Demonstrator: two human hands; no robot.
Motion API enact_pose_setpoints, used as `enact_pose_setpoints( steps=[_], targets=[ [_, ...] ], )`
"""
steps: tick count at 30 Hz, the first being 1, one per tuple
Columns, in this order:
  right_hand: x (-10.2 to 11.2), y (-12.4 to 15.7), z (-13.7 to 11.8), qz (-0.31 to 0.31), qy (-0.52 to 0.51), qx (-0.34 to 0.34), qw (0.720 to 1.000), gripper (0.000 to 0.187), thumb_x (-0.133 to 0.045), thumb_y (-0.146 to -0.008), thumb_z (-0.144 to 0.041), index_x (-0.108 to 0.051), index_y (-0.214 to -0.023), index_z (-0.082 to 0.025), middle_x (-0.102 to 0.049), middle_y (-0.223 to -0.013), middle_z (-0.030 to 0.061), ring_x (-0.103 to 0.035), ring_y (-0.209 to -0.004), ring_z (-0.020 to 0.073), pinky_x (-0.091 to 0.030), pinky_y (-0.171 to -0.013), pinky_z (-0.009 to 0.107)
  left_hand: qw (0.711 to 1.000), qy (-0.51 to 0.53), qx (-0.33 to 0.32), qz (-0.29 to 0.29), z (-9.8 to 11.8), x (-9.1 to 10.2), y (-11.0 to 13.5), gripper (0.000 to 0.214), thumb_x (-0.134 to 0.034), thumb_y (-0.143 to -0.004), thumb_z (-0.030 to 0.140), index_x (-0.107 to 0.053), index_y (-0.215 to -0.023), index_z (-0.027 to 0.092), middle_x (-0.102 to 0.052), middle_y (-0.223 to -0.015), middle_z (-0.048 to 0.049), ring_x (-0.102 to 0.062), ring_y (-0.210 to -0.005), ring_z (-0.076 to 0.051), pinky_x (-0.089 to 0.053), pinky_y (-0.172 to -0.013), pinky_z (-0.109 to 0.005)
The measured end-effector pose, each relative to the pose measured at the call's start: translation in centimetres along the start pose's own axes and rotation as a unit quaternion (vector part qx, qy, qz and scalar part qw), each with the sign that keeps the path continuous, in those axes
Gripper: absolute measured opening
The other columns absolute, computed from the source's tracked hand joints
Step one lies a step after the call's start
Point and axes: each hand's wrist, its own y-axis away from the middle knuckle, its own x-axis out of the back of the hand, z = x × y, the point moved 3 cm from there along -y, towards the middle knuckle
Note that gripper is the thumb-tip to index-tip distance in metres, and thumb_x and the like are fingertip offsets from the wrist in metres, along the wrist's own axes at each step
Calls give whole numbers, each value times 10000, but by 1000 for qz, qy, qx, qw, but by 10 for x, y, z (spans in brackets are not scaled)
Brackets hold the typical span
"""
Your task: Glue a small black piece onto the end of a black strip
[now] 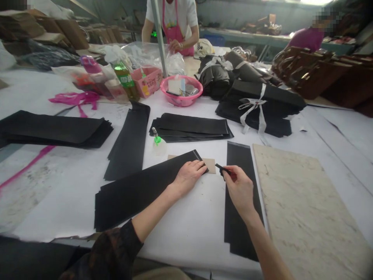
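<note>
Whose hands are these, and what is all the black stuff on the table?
The camera sits on a person's head, so you see their own two arms reaching out. The left hand presses flat on the end of a stack of black strips, over a small tan card. The right hand pinches a small dark tool; I cannot tell what kind. More black strips lie on the white table, plus a little glue bottle, a pink bowl and a pale stone slab. Another person in a pink apron works behind.

Matt black paper strips (145,186); rough stone-like slab (305,217).
</note>
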Motion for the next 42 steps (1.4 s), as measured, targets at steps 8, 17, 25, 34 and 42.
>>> enact_pose_setpoints(
  steps=[8, 17, 25, 34, 42],
  targets=[
    [-35, -17, -2, -2, 131, 122, 984, 82, -527, -910, -236, -569, -868, -180, -575, -823, 15, -545, -713, 153, -407, -657, 274, 999, -20, -3, 48, -6, -13, 8, 309, -504, -900, 112, -562, -1193, 192, -586, -1296, -74, -521, -1208, -218, -433, -976, -364],
    [-75, -10, 2, -66, 224, 223, 946, 146, -478, -924, -162, -620, -958, -151, -577, -878, 63, -552, -806, 192, -437, -710, 285, 998, 24, 15, 52, -12, -14, 11, 264, -468, -923, 131, -561, -1170, 143, -578, -1313, -72, -485, -1243, -188, -393, -1016, -329],
    [-75, -13, 5, -176, 221, 202, 938, 225, -425, -942, -148, -633, -1021, -176, -544, -921, 59, -552, -828, 189, -446, -717, 291, 998, 22, 23, 62, -13, -16, 12, 238, -469, -917, 126, -577, -1129, 144, -587, -1304, -74, -494, -1236, -204, -404, -984, -342],
    [-53, -21, 5, -103, 141, 162, 971, 210, -455, -942, -220, -651, -1008, -188, -540, -879, 33, -564, -764, 161, -461, -712, 281, 998, 15, 15, 53, -13, -13, 14, 242, -477, -896, 97, -573, -1113, 144, -585, -1297, -81, -501, -1222, -216, -418, -964, -351],
    [-75, -9, 3, -179, 255, 272, 910, 280, -363, -948, -153, -619, -1062, -144, -554, -924, 92, -532, -852, 218, -474, -737, 332, 998, 23, 16, 58, -14, -17, 14, 259, -463, -911, 120, -565, -1148, 139, -579, -1309, -83, -486, -1238, -209, -405, -979, -351]
  ],
)
